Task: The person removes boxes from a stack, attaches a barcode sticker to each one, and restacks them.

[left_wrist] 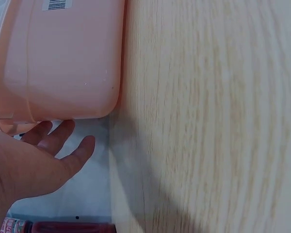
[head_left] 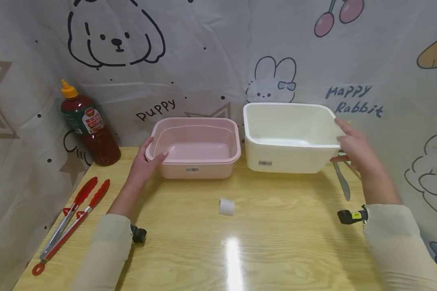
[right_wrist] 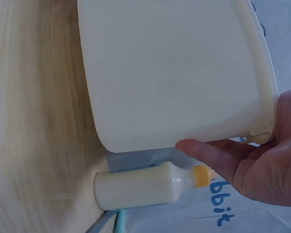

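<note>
At the pink plastic basin (head_left: pixel 178 171), my left hand (head_left: pixel 142 167) grips the left end, its thumb over the rim. The left wrist view shows the fingers (left_wrist: pixel 63 138) of that hand along the basin's outer end wall. To the right stands a deeper cream-white bin (head_left: pixel 291 159), its right end held by my right hand (head_left: pixel 362 151) at the rim. In the right wrist view one fingertip (right_wrist: pixel 186 144) touches the bin's outer wall. Both containers have a barcode sticker on the front, and the visible inside of each shows bare plastic.
A small white cylinder (head_left: pixel 227 207) lies mid-table. Red-tipped tongs (head_left: pixel 69 222) and a red sauce bottle (head_left: pixel 94 129) are at the left. Beside the bin's right end are a white bottle with a yellow cap (right_wrist: pixel 140 187) and a grey utensil (head_left: pixel 342 182). Printed cloth hangs behind.
</note>
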`<state>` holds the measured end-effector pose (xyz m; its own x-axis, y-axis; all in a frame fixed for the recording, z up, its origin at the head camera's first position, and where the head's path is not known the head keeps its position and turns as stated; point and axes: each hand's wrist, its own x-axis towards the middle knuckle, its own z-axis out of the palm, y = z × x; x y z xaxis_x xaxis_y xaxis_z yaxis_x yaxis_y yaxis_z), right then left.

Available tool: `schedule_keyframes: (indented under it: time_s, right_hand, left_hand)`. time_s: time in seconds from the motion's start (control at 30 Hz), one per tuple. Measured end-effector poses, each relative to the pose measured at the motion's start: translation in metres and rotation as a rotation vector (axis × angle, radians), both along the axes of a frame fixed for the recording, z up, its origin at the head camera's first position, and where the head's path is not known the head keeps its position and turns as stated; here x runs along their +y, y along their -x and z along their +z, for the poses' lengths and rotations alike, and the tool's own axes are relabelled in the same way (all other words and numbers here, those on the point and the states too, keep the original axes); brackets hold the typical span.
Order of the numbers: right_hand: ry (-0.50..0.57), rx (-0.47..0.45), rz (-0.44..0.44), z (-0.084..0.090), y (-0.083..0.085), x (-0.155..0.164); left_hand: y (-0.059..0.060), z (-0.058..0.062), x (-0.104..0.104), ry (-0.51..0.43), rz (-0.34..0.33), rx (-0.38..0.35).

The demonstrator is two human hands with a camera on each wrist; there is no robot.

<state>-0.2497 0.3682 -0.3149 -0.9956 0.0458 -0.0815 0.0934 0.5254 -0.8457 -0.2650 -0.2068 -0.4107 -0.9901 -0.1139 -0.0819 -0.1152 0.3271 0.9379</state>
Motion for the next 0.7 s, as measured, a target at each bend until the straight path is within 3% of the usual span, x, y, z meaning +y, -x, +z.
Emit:
schedule_keyframes:
  time_s: [0.2,0.47,0.7]
  right_hand:
    - [-0.024,0.027,0.009,0.015,0.005,-0.004]
    - [0.018,-0.007,0.030,0.047,0.004,-0.003]
    - [0.054,-0.017,0.067,0.075,0.011,-0.021]
  left_hand:
    - [-0.003,0.000,-0.006,-0.007,-0.024,0.041]
    - [0.000,0.002,-0.002,0.015,0.005,-0.019]
    - [-0.002,0.002,-0.003,-0.009,0.016,-0.016]
